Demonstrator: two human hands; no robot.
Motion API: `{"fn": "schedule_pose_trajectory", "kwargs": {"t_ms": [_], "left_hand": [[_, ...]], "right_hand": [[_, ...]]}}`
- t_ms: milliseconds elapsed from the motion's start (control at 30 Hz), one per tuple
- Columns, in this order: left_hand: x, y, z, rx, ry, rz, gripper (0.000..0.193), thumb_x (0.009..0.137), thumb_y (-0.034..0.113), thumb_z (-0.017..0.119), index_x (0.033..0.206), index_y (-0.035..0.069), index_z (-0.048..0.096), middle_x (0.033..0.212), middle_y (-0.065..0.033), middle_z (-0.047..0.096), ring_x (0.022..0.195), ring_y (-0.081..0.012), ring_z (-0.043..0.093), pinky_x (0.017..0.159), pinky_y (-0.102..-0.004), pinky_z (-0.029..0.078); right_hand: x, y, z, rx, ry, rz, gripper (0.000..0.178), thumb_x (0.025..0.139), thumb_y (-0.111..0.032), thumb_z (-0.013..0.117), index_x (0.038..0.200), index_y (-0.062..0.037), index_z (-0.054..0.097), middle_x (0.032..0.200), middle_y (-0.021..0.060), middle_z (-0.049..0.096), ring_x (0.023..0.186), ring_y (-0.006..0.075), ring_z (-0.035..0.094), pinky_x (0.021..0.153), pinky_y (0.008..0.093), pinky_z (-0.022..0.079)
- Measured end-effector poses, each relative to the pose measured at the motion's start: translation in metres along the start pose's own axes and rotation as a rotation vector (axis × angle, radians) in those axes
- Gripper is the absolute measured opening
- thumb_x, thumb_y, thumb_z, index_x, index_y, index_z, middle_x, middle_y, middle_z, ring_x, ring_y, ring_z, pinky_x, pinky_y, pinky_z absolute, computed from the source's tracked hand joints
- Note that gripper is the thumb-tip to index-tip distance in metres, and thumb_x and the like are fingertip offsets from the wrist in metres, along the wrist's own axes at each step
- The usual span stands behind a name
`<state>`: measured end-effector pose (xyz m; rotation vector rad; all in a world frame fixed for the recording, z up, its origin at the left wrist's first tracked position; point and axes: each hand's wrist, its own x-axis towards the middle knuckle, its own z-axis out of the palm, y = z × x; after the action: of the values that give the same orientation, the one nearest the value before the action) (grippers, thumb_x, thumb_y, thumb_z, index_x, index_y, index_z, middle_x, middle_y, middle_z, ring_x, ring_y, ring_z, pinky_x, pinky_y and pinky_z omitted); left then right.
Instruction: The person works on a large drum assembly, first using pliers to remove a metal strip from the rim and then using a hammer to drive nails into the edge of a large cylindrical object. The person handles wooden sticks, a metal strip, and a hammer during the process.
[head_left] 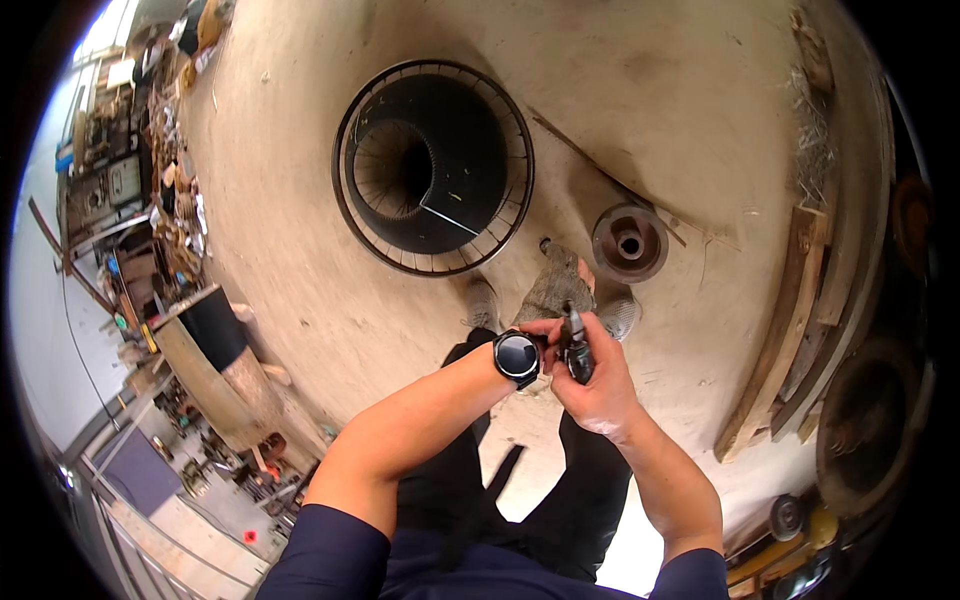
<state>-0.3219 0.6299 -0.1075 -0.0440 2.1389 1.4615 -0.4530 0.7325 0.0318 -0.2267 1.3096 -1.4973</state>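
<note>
My right hand [602, 385] is closed around a dark hand tool [575, 348], held upright in front of my legs. Its exact kind is hard to make out. Close against it, my left hand [541, 330] has its bare fingers curled toward the tool; what they grip is partly hidden. A black watch [517, 357] sits on my left wrist. Just beyond the left fingers is a grey knit glove [553, 288] with a reddish patch at its right side. I cannot tell whether it is held or worn.
A black cylinder [470, 150] with a spoked outer ring stands ahead on the concrete floor. Right of it are a round metal hub [630, 244] and a thin dark strip [600, 172]. Timber beams [785, 340] line the right side; a board [205, 385] and clutter lie left.
</note>
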Motion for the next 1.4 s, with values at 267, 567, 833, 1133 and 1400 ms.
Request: {"fn": "schedule_pose_trajectory", "kwargs": {"t_ms": [267, 567, 833, 1133, 1400], "left_hand": [[-0.009, -0.010, -0.035, 0.122, 0.028, 0.008, 0.022, 0.090, 0.019, 0.053, 0.098, 0.003, 0.066, 0.096, -0.0170, 0.064, 0.099, -0.0333, 0.061, 0.092, -0.0531, 0.044], [-0.039, -0.009, -0.150, 1.137, 0.247, -0.090, 0.028, 0.087, 0.021, 0.056, 0.101, 0.002, 0.070, 0.101, -0.0211, 0.066, 0.104, -0.0388, 0.062, 0.098, -0.0604, 0.042], [-0.094, -0.099, -0.185, 1.401, 0.215, -0.034, 0.022, 0.083, 0.013, 0.060, 0.097, 0.000, 0.071, 0.093, -0.0150, 0.066, 0.098, -0.0345, 0.064, 0.098, -0.0523, 0.047], [-0.079, -0.213, -0.212, 1.051, 0.021, -0.005, 0.013, 0.086, 0.016, 0.056, 0.087, 0.008, 0.067, 0.089, -0.0086, 0.064, 0.092, -0.0279, 0.062, 0.092, -0.0422, 0.045], [-0.084, -0.239, -0.245, 1.076, 0.223, 0.047, 0.016, 0.079, 0.021, 0.068, 0.089, 0.010, 0.063, 0.084, -0.0067, 0.059, 0.087, -0.0266, 0.060, 0.084, -0.0411, 0.047]], "right_hand": [[0.033, -0.009, 0.038, -0.072, -0.068, -0.033, 0.029, 0.076, 0.007, 0.055, 0.103, -0.0005, 0.052, 0.090, 0.0124, 0.068, 0.074, 0.0139, 0.064, 0.073, 0.0274, 0.051], [0.089, 0.007, 0.075, -0.052, 0.428, -0.006, 0.028, 0.085, 0.007, 0.057, 0.109, -0.0058, 0.052, 0.113, 0.0135, 0.065, 0.082, 0.0078, 0.056, 0.073, 0.0223, 0.047], [0.179, 0.186, -0.022, -1.168, 0.442, 0.477, 0.060, 0.079, -0.026, 0.068, 0.126, 0.0066, 0.050, 0.114, 0.0303, 0.064, 0.109, 0.0438, 0.063, 0.094, 0.0446, 0.049], [0.257, 0.321, -0.073, -1.272, 0.311, 0.243, 0.044, 0.081, -0.029, 0.068, 0.112, 0.0008, 0.058, 0.116, 0.0246, 0.061, 0.111, 0.0440, 0.058, 0.093, 0.0491, 0.048], [0.313, 0.295, -0.185, -1.694, 0.543, -0.002, 0.028, 0.085, -0.023, 0.067, 0.106, -0.0052, 0.060, 0.108, 0.0168, 0.062, 0.104, 0.0382, 0.059, 0.089, 0.0495, 0.046]]}}
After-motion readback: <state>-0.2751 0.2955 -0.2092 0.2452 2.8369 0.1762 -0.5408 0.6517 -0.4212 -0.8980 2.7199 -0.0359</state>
